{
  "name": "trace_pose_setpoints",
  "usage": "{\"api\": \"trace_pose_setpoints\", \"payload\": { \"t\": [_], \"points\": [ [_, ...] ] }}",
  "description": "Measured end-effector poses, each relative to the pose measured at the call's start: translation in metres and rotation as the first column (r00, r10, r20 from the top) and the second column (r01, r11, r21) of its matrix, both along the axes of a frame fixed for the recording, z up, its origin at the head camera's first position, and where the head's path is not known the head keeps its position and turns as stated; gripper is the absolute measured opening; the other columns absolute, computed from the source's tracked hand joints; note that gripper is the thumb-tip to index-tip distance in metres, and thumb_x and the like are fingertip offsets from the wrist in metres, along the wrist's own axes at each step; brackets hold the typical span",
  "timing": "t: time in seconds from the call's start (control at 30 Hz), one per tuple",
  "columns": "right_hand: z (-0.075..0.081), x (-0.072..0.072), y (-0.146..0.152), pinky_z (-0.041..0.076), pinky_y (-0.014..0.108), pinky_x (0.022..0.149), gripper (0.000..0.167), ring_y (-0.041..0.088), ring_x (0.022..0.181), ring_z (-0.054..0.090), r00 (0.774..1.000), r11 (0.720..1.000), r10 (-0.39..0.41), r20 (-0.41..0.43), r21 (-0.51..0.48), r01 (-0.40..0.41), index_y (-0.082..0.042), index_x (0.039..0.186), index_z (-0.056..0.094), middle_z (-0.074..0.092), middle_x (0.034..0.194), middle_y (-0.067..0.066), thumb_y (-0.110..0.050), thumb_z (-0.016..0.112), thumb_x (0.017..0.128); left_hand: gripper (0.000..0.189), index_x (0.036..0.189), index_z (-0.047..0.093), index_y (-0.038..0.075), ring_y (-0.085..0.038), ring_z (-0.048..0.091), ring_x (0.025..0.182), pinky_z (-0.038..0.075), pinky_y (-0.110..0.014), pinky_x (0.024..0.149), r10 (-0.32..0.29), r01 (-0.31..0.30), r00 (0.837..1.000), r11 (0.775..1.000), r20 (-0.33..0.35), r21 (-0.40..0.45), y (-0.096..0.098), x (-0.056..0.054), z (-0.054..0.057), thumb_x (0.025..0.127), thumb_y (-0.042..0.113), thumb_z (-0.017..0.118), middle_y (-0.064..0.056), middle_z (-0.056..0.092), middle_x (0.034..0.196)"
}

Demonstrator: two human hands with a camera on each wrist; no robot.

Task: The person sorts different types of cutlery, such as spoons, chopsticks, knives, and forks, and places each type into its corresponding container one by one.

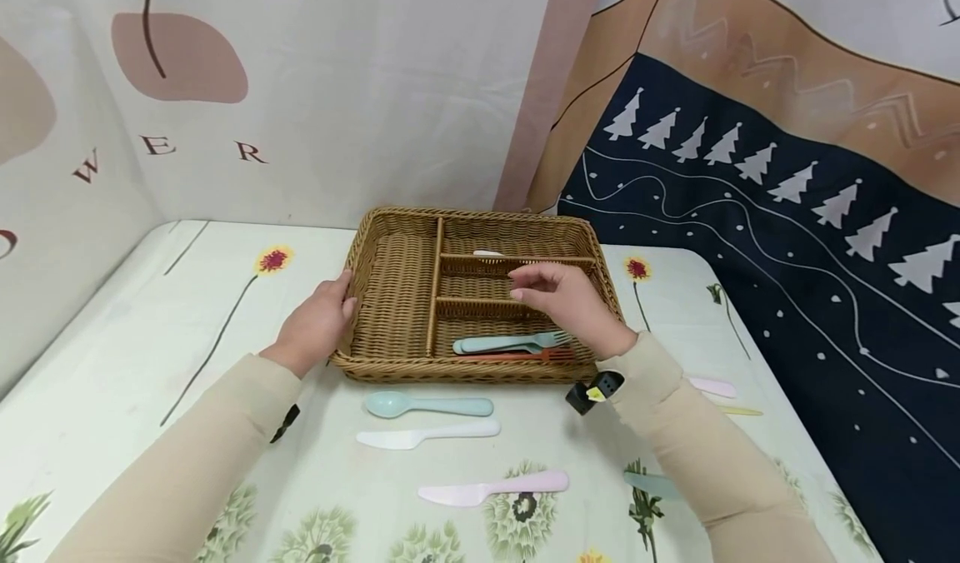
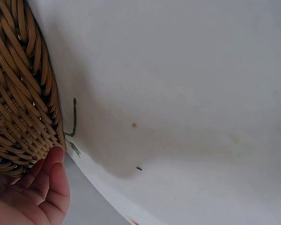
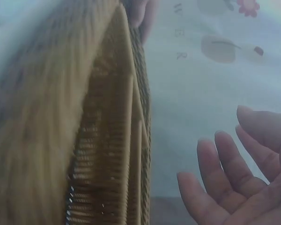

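Observation:
A brown wicker basket (image 1: 390, 296), split by dividers into compartments, sits on the table. My left hand (image 1: 318, 321) holds its left side; the left wrist view shows the curled fingers (image 2: 56, 187) against the weave. Over the right-hand compartments hovers my right hand (image 1: 566, 301), nothing between its thumb and loosely bent fingers. In the right wrist view those fingers (image 3: 232, 173) are spread apart beside the basket (image 3: 107, 140). The front right compartment contains light blue forks (image 1: 510, 342) and an orange fork (image 1: 525, 355). A white utensil (image 1: 487, 253) shows partly in the rear compartment.
In front of the basket lie a light blue spoon (image 1: 427, 406), a white knife (image 1: 427, 434) and a pink knife (image 1: 495, 489). Around my right forearm show a partly hidden blue piece (image 1: 652, 485), a pink piece (image 1: 712, 387) and a yellow piece (image 1: 741, 411).

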State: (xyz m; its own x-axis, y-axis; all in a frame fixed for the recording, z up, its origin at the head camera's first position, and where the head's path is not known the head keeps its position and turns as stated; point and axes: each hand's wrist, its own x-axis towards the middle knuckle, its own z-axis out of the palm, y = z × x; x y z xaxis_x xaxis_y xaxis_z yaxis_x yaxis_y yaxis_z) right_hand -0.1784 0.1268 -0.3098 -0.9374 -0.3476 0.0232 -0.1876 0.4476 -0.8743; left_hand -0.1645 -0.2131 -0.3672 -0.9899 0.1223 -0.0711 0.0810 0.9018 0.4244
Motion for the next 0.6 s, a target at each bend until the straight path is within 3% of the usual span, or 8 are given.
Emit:
{"api": "trace_pose_setpoints", "payload": {
  "t": [0.2, 0.37, 0.6],
  "points": [
    [-0.006, 0.019, -0.004, 0.055, 0.037, 0.079, 0.027, 0.021, 0.097, 0.065, 1.0, 0.999, 0.005, 0.006, -0.036, -0.004, -0.003, 0.117, 0.068, 0.067, 0.116, 0.014, -0.011, 0.067, 0.091, 0.055, 0.15, 0.013, -0.01, -0.049, 0.039, 0.129, 0.037, -0.058, 0.104, -0.001, 0.001, 1.0, 1.0, -0.006, -0.004, 0.0, 0.001, -0.001, 0.106, 0.018, 0.03, -0.036, 0.033, 0.142],
    [-0.007, 0.034, -0.01, 0.053, 0.031, 0.072, 0.027, 0.019, 0.091, 0.065, 1.0, 0.999, 0.007, 0.02, -0.042, -0.006, -0.005, 0.116, 0.069, 0.069, 0.111, 0.011, -0.012, 0.068, 0.09, 0.055, 0.15, 0.014, -0.01, -0.049, 0.04, 0.128, 0.037, -0.057, 0.104, -0.003, 0.003, 1.0, 1.0, -0.017, -0.009, 0.0, 0.002, -0.001, 0.106, 0.018, 0.031, -0.036, 0.034, 0.141],
    [-0.013, 0.05, -0.016, 0.054, 0.03, 0.074, 0.023, 0.018, 0.092, 0.065, 0.999, 0.999, 0.011, 0.031, -0.038, -0.009, -0.005, 0.111, 0.071, 0.07, 0.107, 0.008, -0.012, 0.07, 0.089, 0.054, 0.15, 0.014, -0.01, -0.048, 0.04, 0.128, 0.037, -0.057, 0.104, -0.007, 0.006, 1.0, 1.0, -0.027, -0.016, -0.001, 0.001, -0.003, 0.106, 0.017, 0.031, -0.036, 0.034, 0.141]
  ]
}}
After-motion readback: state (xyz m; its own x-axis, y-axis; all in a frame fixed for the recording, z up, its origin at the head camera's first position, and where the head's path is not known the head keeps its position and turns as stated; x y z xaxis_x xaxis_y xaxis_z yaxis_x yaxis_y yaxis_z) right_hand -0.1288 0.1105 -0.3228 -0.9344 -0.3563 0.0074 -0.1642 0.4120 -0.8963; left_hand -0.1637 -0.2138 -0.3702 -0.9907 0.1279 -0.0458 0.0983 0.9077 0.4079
